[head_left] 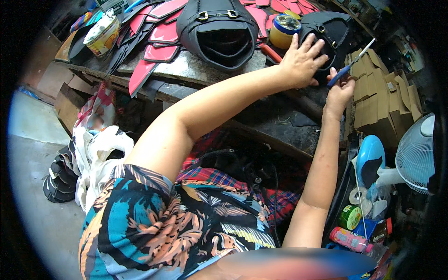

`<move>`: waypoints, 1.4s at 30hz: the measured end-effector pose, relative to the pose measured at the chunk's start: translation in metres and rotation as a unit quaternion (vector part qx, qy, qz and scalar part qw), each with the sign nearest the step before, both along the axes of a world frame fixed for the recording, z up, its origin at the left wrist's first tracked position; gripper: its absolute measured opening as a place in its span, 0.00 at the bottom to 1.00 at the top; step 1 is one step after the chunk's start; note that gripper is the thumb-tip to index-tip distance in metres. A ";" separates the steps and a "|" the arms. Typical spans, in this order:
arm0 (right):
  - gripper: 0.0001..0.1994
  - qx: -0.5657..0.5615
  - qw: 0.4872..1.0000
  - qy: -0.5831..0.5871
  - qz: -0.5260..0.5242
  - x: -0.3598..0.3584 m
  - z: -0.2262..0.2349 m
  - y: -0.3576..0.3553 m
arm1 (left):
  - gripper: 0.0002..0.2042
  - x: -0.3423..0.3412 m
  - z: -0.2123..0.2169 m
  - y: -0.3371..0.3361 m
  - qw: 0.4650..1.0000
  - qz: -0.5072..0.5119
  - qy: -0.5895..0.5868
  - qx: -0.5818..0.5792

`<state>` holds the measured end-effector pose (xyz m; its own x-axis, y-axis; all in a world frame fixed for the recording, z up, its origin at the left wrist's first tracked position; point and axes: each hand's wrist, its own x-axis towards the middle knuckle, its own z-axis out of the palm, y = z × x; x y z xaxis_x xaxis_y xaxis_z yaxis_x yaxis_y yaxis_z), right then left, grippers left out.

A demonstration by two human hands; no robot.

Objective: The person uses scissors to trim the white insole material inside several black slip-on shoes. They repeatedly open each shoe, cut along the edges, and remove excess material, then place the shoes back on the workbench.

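Note:
My left hand (pixel 303 63) reaches across the bench, its fingers spread over the near side of a black leather shoe upper (pixel 337 24) with metal trim. Whether the palm presses on it I cannot tell. Close by, my right hand (pixel 340 95) grips a blue-handled tool (pixel 339 77) with a long, thin, pale shaft pointing up and right; its exact kind is unclear. Next to my left fingertips stands a jar of yellowish paste (pixel 283 32) with a blue rim. A second black upper (pixel 217 37) with a metal bit rests farther left, its opening facing me.
Overlapping pink-faced black pieces (pixel 163 32) cover the far bench. A tub (pixel 102 35) stands far left, and a red-handled tool (pixel 270 52) lies by the jar. On the right are folded cardboard boxes (pixel 385 88), a fan (pixel 416 154) and a pink bottle (pixel 350 239).

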<state>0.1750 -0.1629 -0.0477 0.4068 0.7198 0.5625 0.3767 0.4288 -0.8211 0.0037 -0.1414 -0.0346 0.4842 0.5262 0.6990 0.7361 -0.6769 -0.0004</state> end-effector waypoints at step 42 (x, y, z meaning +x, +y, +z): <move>0.17 -0.303 0.902 -0.307 0.039 0.034 0.035 -0.276 | 0.23 -0.098 0.057 -0.190 0.986 -0.153 -0.040 -0.051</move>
